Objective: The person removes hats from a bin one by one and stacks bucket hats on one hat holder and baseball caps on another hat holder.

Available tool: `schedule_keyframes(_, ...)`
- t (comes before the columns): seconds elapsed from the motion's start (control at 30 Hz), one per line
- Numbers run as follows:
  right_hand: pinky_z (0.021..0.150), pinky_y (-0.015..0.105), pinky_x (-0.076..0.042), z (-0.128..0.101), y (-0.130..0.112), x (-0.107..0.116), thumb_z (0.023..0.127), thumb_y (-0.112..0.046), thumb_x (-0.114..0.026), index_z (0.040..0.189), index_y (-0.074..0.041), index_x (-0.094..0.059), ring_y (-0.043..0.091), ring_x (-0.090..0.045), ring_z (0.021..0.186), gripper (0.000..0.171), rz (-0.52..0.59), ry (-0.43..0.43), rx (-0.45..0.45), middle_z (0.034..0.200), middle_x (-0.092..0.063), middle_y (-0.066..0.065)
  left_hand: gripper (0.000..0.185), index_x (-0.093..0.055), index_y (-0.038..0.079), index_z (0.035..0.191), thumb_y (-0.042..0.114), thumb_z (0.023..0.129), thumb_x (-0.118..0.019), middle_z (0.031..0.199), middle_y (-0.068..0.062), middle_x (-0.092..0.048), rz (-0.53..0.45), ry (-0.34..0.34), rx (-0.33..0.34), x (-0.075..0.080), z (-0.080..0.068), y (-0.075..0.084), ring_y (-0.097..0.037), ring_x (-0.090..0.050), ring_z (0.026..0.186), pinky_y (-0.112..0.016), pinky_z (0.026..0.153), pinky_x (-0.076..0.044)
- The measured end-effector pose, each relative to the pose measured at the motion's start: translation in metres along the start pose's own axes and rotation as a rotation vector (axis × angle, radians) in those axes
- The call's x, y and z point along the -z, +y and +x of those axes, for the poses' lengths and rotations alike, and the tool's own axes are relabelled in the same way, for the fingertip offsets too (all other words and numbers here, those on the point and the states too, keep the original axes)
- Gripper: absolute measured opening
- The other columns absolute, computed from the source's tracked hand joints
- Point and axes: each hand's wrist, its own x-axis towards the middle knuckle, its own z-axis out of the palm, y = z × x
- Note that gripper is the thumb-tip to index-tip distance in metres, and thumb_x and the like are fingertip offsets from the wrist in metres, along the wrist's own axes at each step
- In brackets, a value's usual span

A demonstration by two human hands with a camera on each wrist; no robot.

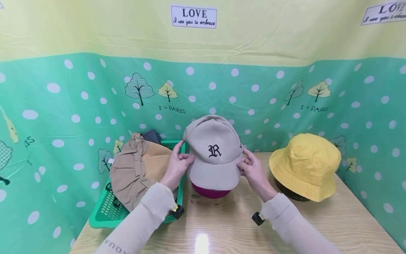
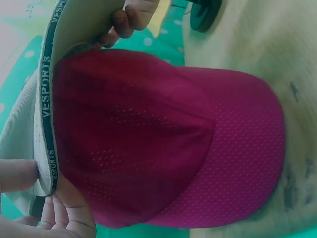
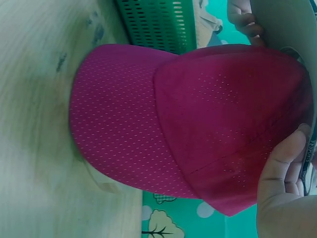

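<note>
A beige cap (image 1: 214, 151) with a black "R" hangs just over a magenta mesh cap (image 1: 210, 192) that sits on the wooden table (image 1: 228, 229). My left hand (image 1: 183, 159) pinches the beige cap's left rim, and my right hand (image 1: 245, 164) pinches its right rim. In the left wrist view the beige cap's sweatband (image 2: 47, 99) arches over the magenta cap (image 2: 168, 139), with my left thumb (image 2: 17, 173) on the rim. The right wrist view shows the magenta cap (image 3: 188, 124) below my right hand (image 3: 282, 183), which holds the beige cap (image 3: 287, 25).
A green basket (image 1: 108, 211) at the left holds a tan brimmed hat (image 1: 136, 169) and a dark item behind it. A yellow bucket hat (image 1: 306, 164) sits on a dark stand at the right. Green dotted cloth walls close in the table on three sides.
</note>
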Motion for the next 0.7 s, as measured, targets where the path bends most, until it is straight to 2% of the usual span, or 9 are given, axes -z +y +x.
schedule_keyframes(0.17,0.065,0.027,-0.049,-0.004,0.008,0.003,0.093,0.001,-0.050,0.147,-0.007,-0.032,0.012,-0.052,0.073,0.058,-0.046,-0.031,-0.019,0.085,-0.051,0.003,0.077,-0.025,0.019,0.152,0.002,0.088,-0.064,0.085,-0.008,-0.062,0.039,0.026,-0.048,-0.005,-0.007,-0.011,-0.014,-0.056,0.075,-0.027,0.067,-0.047)
schedule_keyframes(0.27,0.066,0.028,-0.050,-0.006,0.014,0.004,0.094,0.000,-0.049,0.147,-0.007,-0.033,0.014,-0.052,0.074,0.055,-0.084,-0.032,-0.032,0.086,-0.052,0.005,0.073,-0.029,0.017,0.151,0.002,0.089,-0.062,0.079,-0.004,-0.053,0.086,0.041,-0.057,-0.008,-0.012,-0.017,-0.015,-0.050,0.075,-0.026,0.068,-0.044)
schedule_keyframes(0.4,0.070,0.032,-0.049,-0.007,0.024,0.004,0.095,0.000,-0.047,0.148,-0.005,-0.031,0.016,-0.052,0.077,0.055,-0.154,-0.019,-0.064,0.088,-0.051,0.007,0.067,-0.033,0.015,0.149,0.001,0.089,-0.060,0.078,-0.003,-0.045,0.126,0.056,-0.023,-0.013,-0.019,-0.024,-0.016,-0.045,0.074,-0.028,0.067,-0.041)
schedule_keyframes(0.53,0.070,0.031,-0.048,-0.009,0.032,0.003,0.095,0.000,-0.048,0.149,-0.002,-0.026,0.016,-0.053,0.078,0.058,-0.199,-0.002,-0.079,0.091,-0.054,0.008,0.066,-0.032,0.013,0.150,0.000,0.090,-0.056,0.080,-0.004,-0.045,0.121,0.062,0.021,-0.017,-0.025,-0.033,-0.016,-0.043,0.073,-0.028,0.064,-0.040)
schedule_keyframes(0.7,0.069,0.030,-0.049,-0.010,0.038,0.005,0.095,-0.001,-0.049,0.147,-0.002,-0.028,0.016,-0.055,0.078,0.056,-0.221,0.027,-0.065,0.096,-0.058,0.012,0.068,-0.027,0.006,0.149,0.000,0.089,-0.056,0.091,-0.012,-0.055,0.149,0.089,0.051,-0.024,-0.032,-0.035,-0.020,-0.053,0.080,-0.033,0.069,-0.047)
